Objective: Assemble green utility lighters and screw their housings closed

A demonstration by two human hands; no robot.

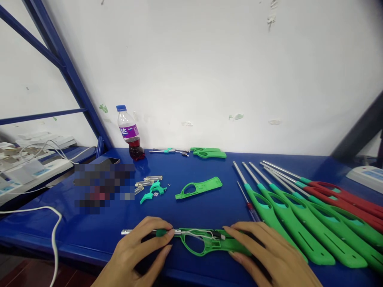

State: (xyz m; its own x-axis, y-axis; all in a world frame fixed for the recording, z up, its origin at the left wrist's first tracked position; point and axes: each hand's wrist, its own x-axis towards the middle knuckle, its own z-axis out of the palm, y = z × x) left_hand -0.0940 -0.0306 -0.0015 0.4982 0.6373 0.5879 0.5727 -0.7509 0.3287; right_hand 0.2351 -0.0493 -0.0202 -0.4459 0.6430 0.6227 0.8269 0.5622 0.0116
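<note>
Near the table's front edge lies a green lighter half-shell (197, 248), with thin wires and a black part inside it. My left hand (143, 249) is closed on the metal tube (127, 232) at the shell's left end, its fingertips by the dark green collar. My right hand (263, 251) grips the shell's right end between thumb and fingers. Behind them, a second green half-shell (203, 187) rests on the blue table. Left of that are teal plastic pieces (146, 196) and small clear parts (153, 178).
Several green lighters (311, 235) and red lighters (344, 199) fan out at the right, beside a screwdriver (250, 207). A bottle (130, 133) stands at the back left. More shells (209, 152) and tubes lie by the wall. A white cable (55, 239) hangs at the left.
</note>
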